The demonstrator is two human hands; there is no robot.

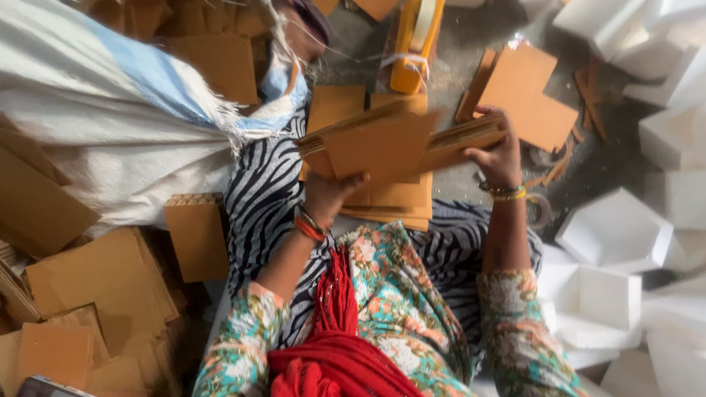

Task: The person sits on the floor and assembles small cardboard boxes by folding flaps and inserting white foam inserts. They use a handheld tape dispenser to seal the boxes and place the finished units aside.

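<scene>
Fingers (491, 151) clamped on cardboard sheets (382, 143), both hands

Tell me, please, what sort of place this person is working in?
Probably a small packaging workshop, with work done seated on the floor: both hands hold a stack of brown cardboard sheets, more sheets lie heaped, and white foam blocks lie alongside.

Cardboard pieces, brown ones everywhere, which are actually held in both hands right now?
The fanned bunch of cardboard pieces above the lap: left hand grips its lower edge, right hand its right end. All other pieces lie loose on the floor.
</scene>
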